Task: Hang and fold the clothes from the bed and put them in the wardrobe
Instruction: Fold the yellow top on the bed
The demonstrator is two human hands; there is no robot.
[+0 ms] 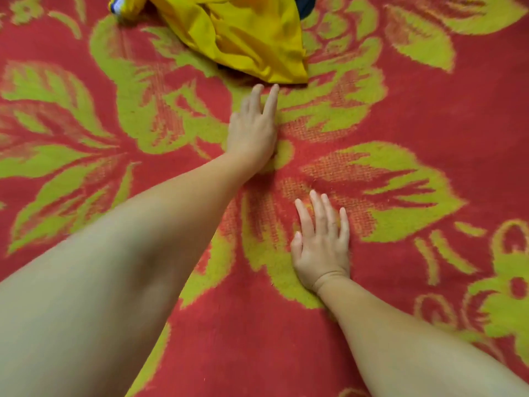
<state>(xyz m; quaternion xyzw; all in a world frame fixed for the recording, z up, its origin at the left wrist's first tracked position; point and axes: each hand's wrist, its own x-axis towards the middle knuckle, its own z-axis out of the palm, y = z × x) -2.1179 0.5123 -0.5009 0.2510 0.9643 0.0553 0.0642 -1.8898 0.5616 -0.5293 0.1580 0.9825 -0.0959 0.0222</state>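
A red blanket (400, 325) with large yellow-green flowers covers the whole bed surface. At its far edge lies a crumpled yellow garment (246, 38), with a white-and-dark striped trim showing at its left end and a scrap of dark cloth (307, 5) peeking out just behind its right side. The left hand (252, 130) reaches out toward the yellow garment, fingers extended and slightly spread, their tips just short of the garment's near hem and holding nothing; the hand is a little blurred, so whether the fingertips touch the blanket cannot be told. The right hand (322, 245) lies nearer than the left, well apart from the yellow garment, palm down and flat on the blanket with its fingers straight and fanned, grasping nothing.
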